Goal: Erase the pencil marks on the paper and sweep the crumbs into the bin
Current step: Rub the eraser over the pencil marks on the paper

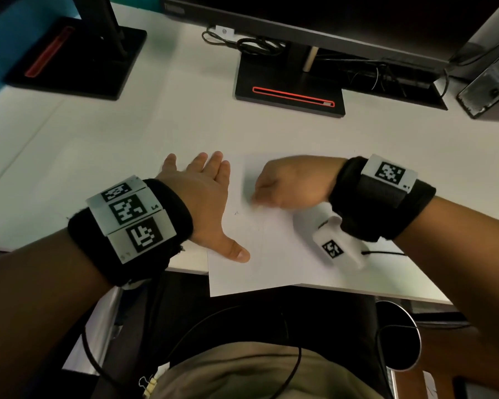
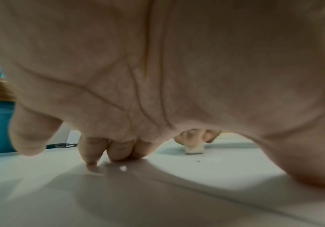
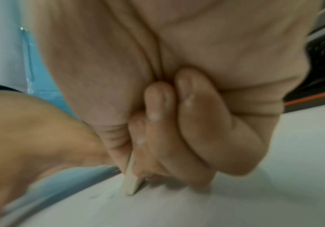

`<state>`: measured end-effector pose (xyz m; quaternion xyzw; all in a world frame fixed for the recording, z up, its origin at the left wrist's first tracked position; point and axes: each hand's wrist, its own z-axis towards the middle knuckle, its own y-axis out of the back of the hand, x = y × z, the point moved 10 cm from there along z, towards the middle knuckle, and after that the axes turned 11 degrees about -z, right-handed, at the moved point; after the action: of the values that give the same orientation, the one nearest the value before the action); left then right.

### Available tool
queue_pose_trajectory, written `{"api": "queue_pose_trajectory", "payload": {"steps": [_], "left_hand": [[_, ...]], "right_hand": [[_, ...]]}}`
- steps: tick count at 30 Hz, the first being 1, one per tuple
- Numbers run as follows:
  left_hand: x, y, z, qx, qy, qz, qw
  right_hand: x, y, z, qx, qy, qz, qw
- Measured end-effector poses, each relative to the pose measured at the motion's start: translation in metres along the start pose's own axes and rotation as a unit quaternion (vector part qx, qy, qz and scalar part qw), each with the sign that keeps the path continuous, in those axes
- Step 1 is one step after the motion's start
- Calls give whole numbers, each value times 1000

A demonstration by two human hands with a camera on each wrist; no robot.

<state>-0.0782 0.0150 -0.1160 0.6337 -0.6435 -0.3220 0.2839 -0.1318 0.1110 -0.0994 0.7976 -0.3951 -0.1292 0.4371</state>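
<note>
A white sheet of paper (image 1: 271, 254) lies at the desk's near edge, its lower corner hanging over. My left hand (image 1: 205, 197) lies flat on the paper's left part, fingers straight, thumb spread toward me. My right hand (image 1: 277, 188) is curled and blurred over the sheet; it pinches a small whitish eraser (image 3: 131, 182), whose lower end touches the paper. From the left wrist view the eraser (image 2: 194, 149) shows beneath the right fingertips. Small dark crumbs (image 1: 236, 213) lie on the sheet beside it, and again crumbs (image 2: 197, 161) show near the eraser.
Two black monitor stands with red strips sit at the back: one centre (image 1: 290, 93), one left (image 1: 69, 59). Cables (image 1: 242, 44) coil behind them. A round black bin (image 1: 398, 335) stands on the floor below the desk's right edge. A computer case (image 1: 490, 82) is at far right.
</note>
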Motion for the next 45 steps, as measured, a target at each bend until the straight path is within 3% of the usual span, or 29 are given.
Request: {"api": "queue_pose_trajectory", "payload": {"steps": [6,11,15,19,24,28,32,36,41,45], "left_hand": [[0,1,1,-4,-1,0,1000],[0,1,0,3,2,0,1000],[1,0,2,-1,2,3,1000],[0,1,0,5,6,5,1000],[0,1,1,-4,2,11,1000],[-1,1,0,4,6,8,1000],[0,1,1,-4,3,6,1000],[-2,3,1,-5,8,1,1000],[-3,4,2,-8,10,6,1000],[-2,4,2,-5,12,4,1000]], "right_hand": [[17,-9,-6,12,34,-44,998],[-3,10,-7,-28,-9,-57,998],[34,-9,-17,-19,60,-107,992],[9,13,-11,-42,10,-96,994],[38,-11,-21,-10,83,-84,993],[14,8,-16,-41,35,-85,995],[34,-14,-24,-15,87,-91,992],[5,0,-23,-38,39,-62,997],[26,-19,-31,-13,85,-63,994],[-1,0,-27,-44,34,-60,997]]}}
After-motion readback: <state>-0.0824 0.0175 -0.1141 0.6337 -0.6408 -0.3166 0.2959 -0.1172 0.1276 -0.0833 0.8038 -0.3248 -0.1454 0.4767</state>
